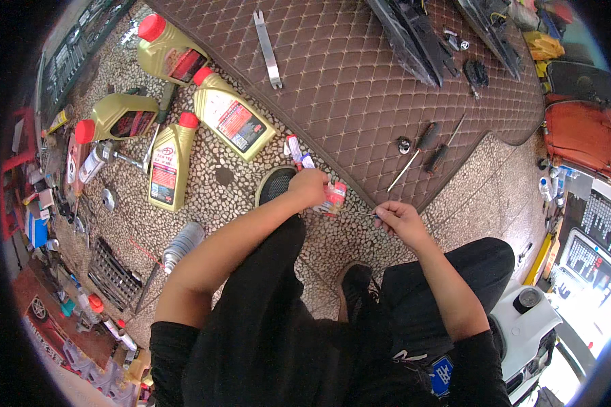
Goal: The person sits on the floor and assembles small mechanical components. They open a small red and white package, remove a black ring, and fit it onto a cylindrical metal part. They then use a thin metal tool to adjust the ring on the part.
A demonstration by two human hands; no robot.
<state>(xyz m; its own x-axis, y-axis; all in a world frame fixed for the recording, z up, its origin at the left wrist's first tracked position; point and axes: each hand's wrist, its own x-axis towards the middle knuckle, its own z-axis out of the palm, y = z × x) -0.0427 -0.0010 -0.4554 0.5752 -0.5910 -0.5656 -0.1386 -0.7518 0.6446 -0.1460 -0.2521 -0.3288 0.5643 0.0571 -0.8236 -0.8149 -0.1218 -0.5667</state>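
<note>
My left hand (309,186) grips a small red and white tube or packet (333,198) just above the pebble floor. My right hand (398,220) pinches one end of a thin metal rod or needle (357,213) that points left toward that small item. Both hands hover between my knees, close to the edge of a brown quilted mat (360,81). A round black mesh cover (275,184) lies right behind my left hand, partly hidden by it.
Several gold oil bottles with red caps (232,117) lie on the floor at upper left. Two screwdrivers (414,152) and a metal pry tool (267,49) rest on the mat. A silver can (182,245) and tool clutter lie left; a red seat (582,136) stands right.
</note>
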